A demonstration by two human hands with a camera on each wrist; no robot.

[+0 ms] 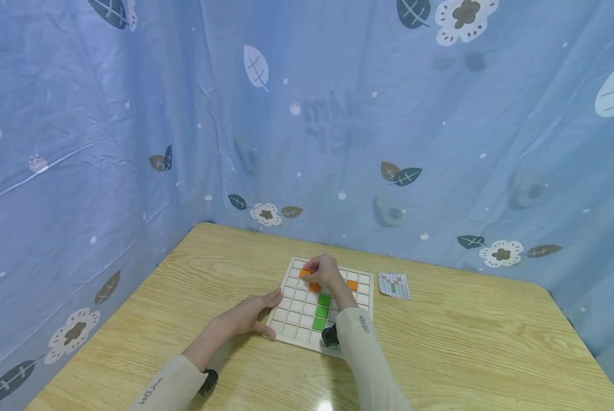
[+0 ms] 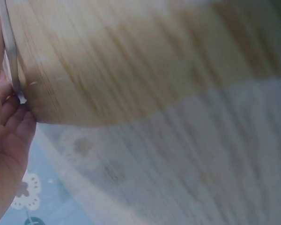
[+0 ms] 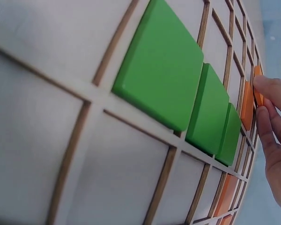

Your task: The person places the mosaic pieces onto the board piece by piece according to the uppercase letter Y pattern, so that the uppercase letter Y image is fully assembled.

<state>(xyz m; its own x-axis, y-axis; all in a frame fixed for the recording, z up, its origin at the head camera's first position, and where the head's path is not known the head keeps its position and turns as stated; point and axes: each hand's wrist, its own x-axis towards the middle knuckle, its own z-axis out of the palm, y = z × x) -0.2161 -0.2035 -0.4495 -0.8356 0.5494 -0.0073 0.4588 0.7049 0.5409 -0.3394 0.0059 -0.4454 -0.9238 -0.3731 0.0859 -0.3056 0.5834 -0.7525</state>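
Observation:
A white grid board (image 1: 291, 317) with square cells lies on the table. My right hand (image 1: 324, 270) is over its far left part and pinches an orange square tile (image 3: 258, 86) between thumb and fingers. Just beside that one sits another orange tile (image 3: 247, 105), and a further orange tile (image 1: 352, 285) is in a cell towards the right. Three green tiles (image 1: 321, 312) stand in a line down the middle, partly beside my right forearm. My left hand (image 1: 253, 314) rests against the board's left edge, fingers and thumb spread; in the left wrist view its fingertips touch the rim.
A small printed card (image 1: 394, 285) with a coloured grid pattern lies to the right of the board. The wooden table (image 1: 471, 337) stretches out on both sides. A blue patterned curtain (image 1: 338, 114) hangs behind and to the left of it.

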